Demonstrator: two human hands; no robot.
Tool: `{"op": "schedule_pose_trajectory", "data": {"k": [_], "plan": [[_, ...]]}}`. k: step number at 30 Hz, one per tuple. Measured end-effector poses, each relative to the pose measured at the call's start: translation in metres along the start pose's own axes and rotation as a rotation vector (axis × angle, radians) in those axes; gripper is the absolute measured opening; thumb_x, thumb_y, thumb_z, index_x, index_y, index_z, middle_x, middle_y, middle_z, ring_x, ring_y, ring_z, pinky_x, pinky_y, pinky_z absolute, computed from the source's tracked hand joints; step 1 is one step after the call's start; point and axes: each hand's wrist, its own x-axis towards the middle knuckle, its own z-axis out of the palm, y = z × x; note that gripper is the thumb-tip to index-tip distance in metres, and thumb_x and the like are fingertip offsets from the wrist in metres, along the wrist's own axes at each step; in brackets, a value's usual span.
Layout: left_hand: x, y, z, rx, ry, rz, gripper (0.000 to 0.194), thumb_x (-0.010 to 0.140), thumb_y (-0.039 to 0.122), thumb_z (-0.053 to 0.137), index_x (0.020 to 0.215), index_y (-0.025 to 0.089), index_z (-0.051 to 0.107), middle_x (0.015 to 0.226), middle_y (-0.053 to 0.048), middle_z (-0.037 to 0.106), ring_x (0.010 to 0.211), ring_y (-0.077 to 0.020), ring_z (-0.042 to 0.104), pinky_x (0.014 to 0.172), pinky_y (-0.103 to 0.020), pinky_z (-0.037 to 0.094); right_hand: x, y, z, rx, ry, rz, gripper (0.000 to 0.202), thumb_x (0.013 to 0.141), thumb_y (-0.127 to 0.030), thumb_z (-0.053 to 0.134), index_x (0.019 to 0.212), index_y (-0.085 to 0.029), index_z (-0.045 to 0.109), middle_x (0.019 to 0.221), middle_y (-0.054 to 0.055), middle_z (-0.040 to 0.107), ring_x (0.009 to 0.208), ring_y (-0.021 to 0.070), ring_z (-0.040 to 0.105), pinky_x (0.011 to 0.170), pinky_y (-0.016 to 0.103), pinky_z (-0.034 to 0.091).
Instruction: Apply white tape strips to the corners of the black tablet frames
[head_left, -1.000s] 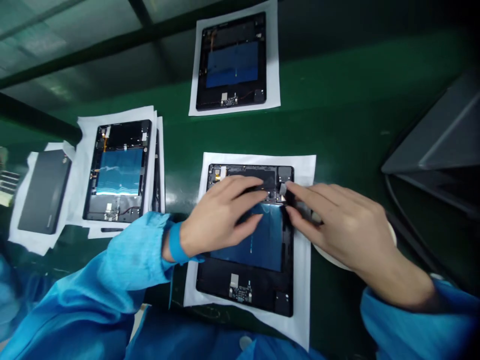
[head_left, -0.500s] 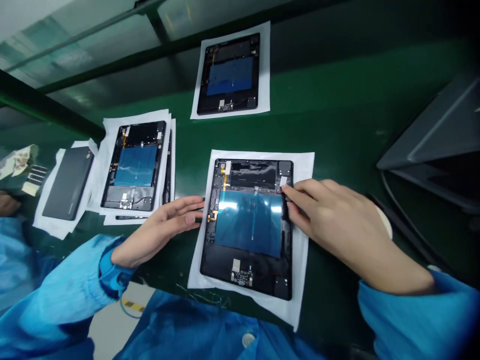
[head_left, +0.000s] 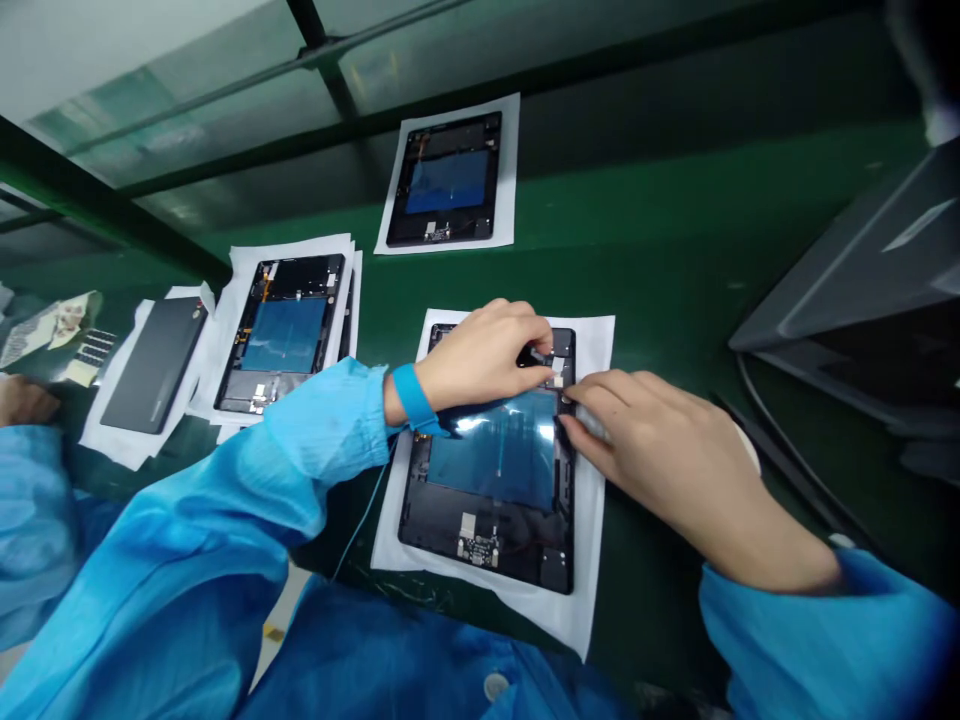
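An opened tablet [head_left: 487, 525] with a blue-filmed battery [head_left: 491, 455] lies on a white sheet [head_left: 589, 560] in front of me. My left hand [head_left: 480, 355], with a blue wrist strap [head_left: 414, 397], reaches across its upper part. That thumb and forefinger are curled towards each other beside a small white tab [head_left: 558, 368] near the top right corner. Along the right edge, just below the tab, my right hand [head_left: 652, 440] has its thumb and forefinger bent at the frame. Whatever small part lies at either hand's fingertips is too small or too hidden to name.
Another opened tablet [head_left: 450, 185] lies on a sheet at the back. To the left are a stack of sheeted tablets [head_left: 285, 330] and a dark closed tablet [head_left: 154, 365]. Another person's hand [head_left: 26, 400] shows at far left. A grey angular housing [head_left: 847, 270] stands at right.
My left hand has moved from the tablet's left side across to its upper right. My right hand has shifted slightly down the right edge, away from the white tab. The view has tilted a little.
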Motion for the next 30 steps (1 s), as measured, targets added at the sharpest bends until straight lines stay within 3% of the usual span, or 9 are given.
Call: {"op": "schedule_pose_trajectory", "data": {"k": [4, 19, 21, 24, 25, 27, 30], "plan": [[0.020, -0.003, 0.013, -0.061, -0.057, -0.055, 0.008, 0.080, 0.022, 0.072, 0.083, 0.016, 0.066, 0.093, -0.003, 0.064, 0.087, -0.0187, 0.054, 0.083, -0.033, 0.042, -0.001, -0.002, 0.001, 0.005, 0.001, -0.004, 0.017, 0.093, -0.022, 0.052, 0.092, -0.014, 0.066, 0.091, 0.008, 0.067, 0.076, 0.0186, 0.055, 0.064, 0.033, 0.035], [0.024, 0.004, 0.023, 0.026, 0.018, -0.122, 0.005, 0.076, 0.022, 0.067, 0.073, 0.019, 0.064, 0.085, -0.002, 0.062, 0.083, -0.0206, 0.052, 0.075, -0.034, 0.041, -0.001, -0.003, 0.000, 0.035, -0.005, 0.019, 0.017, 0.092, -0.019, 0.051, 0.090, -0.012, 0.067, 0.088, 0.010, 0.066, 0.076, 0.0207, 0.054, 0.066, 0.035, 0.035], [0.019, 0.003, 0.019, 0.006, 0.001, -0.083, 0.003, 0.078, 0.019, 0.065, 0.080, 0.018, 0.066, 0.092, -0.004, 0.064, 0.089, -0.0213, 0.055, 0.081, -0.037, 0.045, -0.001, -0.004, 0.000, 0.028, 0.010, 0.016, 0.019, 0.093, -0.020, 0.051, 0.091, -0.011, 0.067, 0.087, 0.010, 0.066, 0.077, 0.0205, 0.054, 0.065, 0.035, 0.035], [-0.012, -0.003, 0.002, -0.178, 0.098, -0.080, 0.020, 0.082, 0.021, 0.065, 0.102, 0.016, 0.066, 0.117, -0.009, 0.062, 0.111, -0.0227, 0.056, 0.097, -0.040, 0.046, -0.001, -0.004, 0.000, 0.023, 0.021, 0.026, 0.020, 0.093, -0.020, 0.050, 0.094, -0.011, 0.068, 0.087, 0.009, 0.066, 0.078, 0.0202, 0.054, 0.066, 0.034, 0.035], [-0.028, -0.006, -0.006, -0.288, 0.161, -0.150, 0.027, 0.083, 0.024, 0.067, 0.109, 0.017, 0.064, 0.124, -0.011, 0.060, 0.118, -0.0232, 0.055, 0.100, -0.040, 0.046, -0.001, -0.004, 0.000, 0.027, 0.021, 0.028, 0.020, 0.093, -0.020, 0.050, 0.094, -0.012, 0.068, 0.088, 0.010, 0.066, 0.079, 0.0202, 0.054, 0.065, 0.034, 0.035], [-0.065, -0.011, -0.023, -0.570, 0.218, -0.425, 0.035, 0.086, 0.030, 0.067, 0.119, 0.019, 0.061, 0.130, -0.011, 0.060, 0.121, -0.0230, 0.057, 0.099, -0.039, 0.049, -0.001, -0.004, 0.001, 0.042, 0.020, 0.028, 0.020, 0.093, -0.019, 0.050, 0.094, -0.012, 0.068, 0.091, 0.010, 0.066, 0.079, 0.0202, 0.055, 0.065, 0.034, 0.035], [-0.114, -0.008, -0.046, -0.999, 0.191, -0.847, 0.035, 0.091, 0.038, 0.063, 0.123, 0.021, 0.062, 0.137, -0.012, 0.058, 0.119, -0.0250, 0.061, 0.098, -0.042, 0.053, -0.001, -0.004, 0.002, 0.055, 0.030, 0.023, 0.021, 0.093, -0.018, 0.048, 0.094, -0.012, 0.068, 0.093, 0.011, 0.066, 0.079, 0.0206, 0.056, 0.065, 0.035, 0.037]]}}
